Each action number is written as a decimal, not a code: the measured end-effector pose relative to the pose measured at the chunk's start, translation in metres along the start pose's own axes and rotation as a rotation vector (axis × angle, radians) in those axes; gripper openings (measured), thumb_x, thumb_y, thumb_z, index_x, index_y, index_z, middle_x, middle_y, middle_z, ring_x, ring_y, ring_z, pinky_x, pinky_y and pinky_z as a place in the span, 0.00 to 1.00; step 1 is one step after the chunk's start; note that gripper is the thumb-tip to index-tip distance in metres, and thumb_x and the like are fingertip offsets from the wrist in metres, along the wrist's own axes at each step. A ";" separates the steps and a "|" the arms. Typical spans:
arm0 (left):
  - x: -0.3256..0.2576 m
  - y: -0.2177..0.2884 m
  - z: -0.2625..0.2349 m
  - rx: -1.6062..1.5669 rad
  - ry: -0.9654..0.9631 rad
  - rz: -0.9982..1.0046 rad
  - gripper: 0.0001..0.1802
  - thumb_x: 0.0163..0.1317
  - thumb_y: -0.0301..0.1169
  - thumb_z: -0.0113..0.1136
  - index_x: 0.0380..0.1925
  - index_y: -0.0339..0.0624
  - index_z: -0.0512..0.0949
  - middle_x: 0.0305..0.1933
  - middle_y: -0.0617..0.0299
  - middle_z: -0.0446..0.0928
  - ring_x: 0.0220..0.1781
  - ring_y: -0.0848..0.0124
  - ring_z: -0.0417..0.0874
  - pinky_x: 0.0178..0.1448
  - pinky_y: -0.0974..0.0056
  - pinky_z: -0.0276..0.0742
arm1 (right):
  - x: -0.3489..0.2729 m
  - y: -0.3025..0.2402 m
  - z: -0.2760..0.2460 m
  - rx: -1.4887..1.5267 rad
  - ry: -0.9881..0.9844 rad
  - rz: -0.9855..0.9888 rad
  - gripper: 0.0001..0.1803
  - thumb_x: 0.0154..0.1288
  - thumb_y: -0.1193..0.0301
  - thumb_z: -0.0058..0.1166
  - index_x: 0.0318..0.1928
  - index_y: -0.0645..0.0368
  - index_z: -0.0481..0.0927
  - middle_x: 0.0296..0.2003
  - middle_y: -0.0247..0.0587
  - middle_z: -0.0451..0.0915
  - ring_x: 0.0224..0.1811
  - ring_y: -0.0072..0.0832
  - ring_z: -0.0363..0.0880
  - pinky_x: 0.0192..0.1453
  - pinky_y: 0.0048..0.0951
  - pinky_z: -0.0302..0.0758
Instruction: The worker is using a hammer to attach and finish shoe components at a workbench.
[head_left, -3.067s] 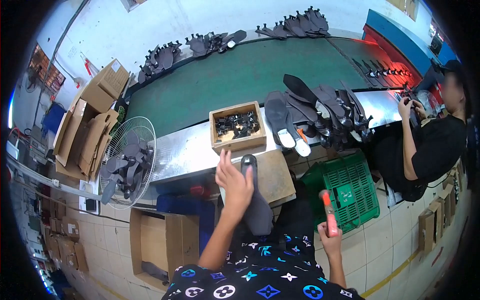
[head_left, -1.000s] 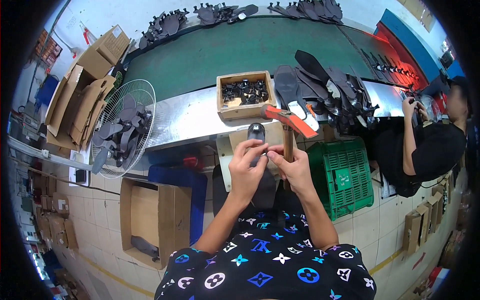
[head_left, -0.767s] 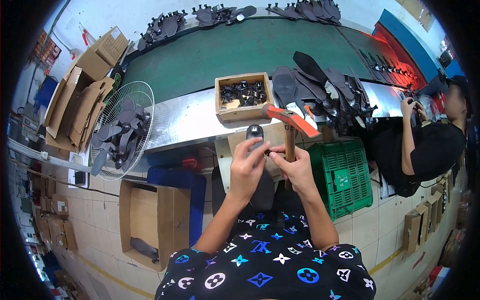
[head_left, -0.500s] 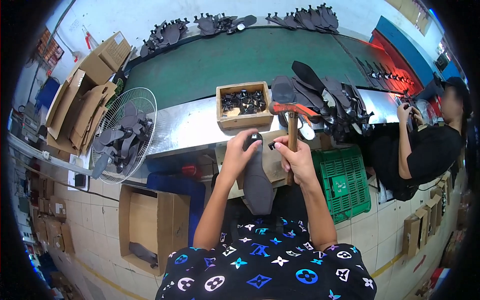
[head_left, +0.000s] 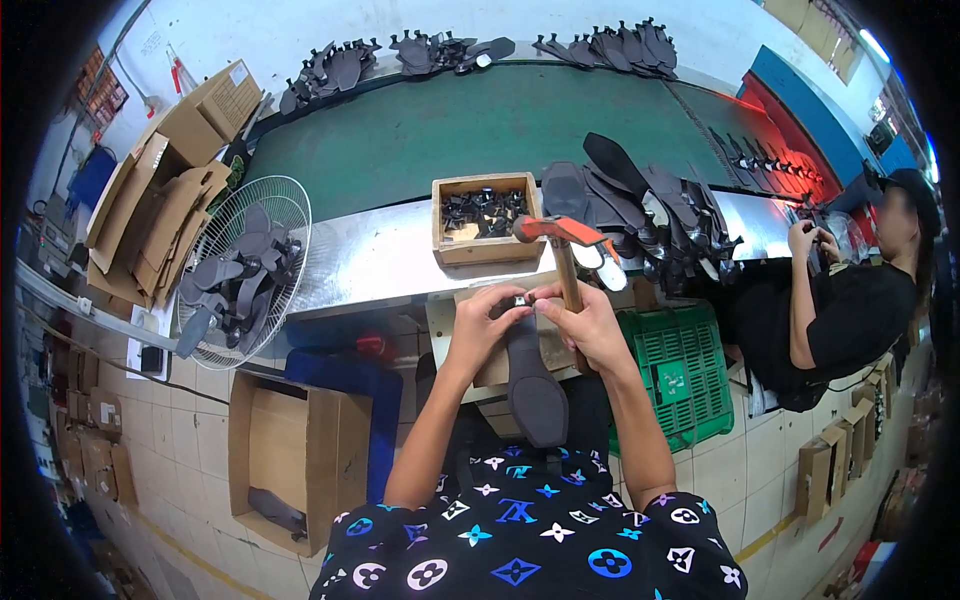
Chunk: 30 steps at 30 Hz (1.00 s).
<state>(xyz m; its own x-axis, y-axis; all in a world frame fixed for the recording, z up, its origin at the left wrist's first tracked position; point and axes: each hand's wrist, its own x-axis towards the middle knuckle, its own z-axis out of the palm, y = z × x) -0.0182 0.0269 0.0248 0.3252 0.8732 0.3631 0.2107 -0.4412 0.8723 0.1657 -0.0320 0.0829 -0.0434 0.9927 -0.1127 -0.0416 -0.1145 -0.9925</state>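
Note:
A dark grey shoe sole (head_left: 536,392) hangs toward my body over the edge of a small work block (head_left: 490,372). My left hand (head_left: 480,328) is closed around its far, heel end, where a small pale spot shows. My right hand (head_left: 592,328) grips a hammer (head_left: 566,280) by its wooden handle, the orange head up. The right thumb and forefinger meet the left fingertips at the heel end; the small black piece they pinched earlier is hidden there. Just beyond, a wooden box (head_left: 487,254) holds many small black pieces (head_left: 480,212).
Many soles with heels (head_left: 690,220) lie on the metal ledge at right, beside a co-worker (head_left: 850,300). A green crate (head_left: 680,378) stands below. A fan cage (head_left: 245,285) with soles and a carton (head_left: 300,460) are at left. A green conveyor belt (head_left: 430,130) runs behind.
My right hand has moved left with the hammer and small black piece to the heel end. The sole's near end has shifted right and toward me.

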 end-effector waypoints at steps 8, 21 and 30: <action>-0.001 -0.011 -0.001 -0.038 0.002 0.010 0.16 0.56 0.29 0.72 0.44 0.35 0.84 0.44 0.52 0.86 0.44 0.66 0.87 0.51 0.64 0.80 | 0.031 0.020 0.006 -0.315 0.087 -0.245 0.14 0.65 0.72 0.61 0.48 0.68 0.84 0.37 0.42 0.87 0.39 0.22 0.83 0.44 0.28 0.79; 0.001 -0.010 -0.006 -0.027 -0.037 -0.041 0.17 0.53 0.27 0.73 0.43 0.35 0.84 0.44 0.49 0.85 0.48 0.57 0.86 0.53 0.60 0.80 | 0.019 0.010 0.005 -0.591 0.019 -0.303 0.15 0.61 0.76 0.62 0.49 0.64 0.84 0.33 0.49 0.85 0.34 0.33 0.86 0.41 0.32 0.78; 0.002 -0.008 -0.008 -0.116 -0.038 -0.077 0.14 0.53 0.26 0.73 0.39 0.32 0.83 0.32 0.57 0.85 0.33 0.72 0.82 0.41 0.64 0.78 | 0.010 0.008 0.016 -0.600 0.120 -0.465 0.18 0.63 0.76 0.62 0.54 0.60 0.82 0.43 0.48 0.87 0.41 0.36 0.88 0.46 0.30 0.79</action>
<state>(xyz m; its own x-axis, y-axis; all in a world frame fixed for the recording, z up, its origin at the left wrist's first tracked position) -0.0269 0.0343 0.0212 0.3477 0.8940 0.2827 0.1288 -0.3442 0.9300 0.1492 -0.0240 0.0751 -0.0435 0.9348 0.3524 0.5212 0.3222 -0.7903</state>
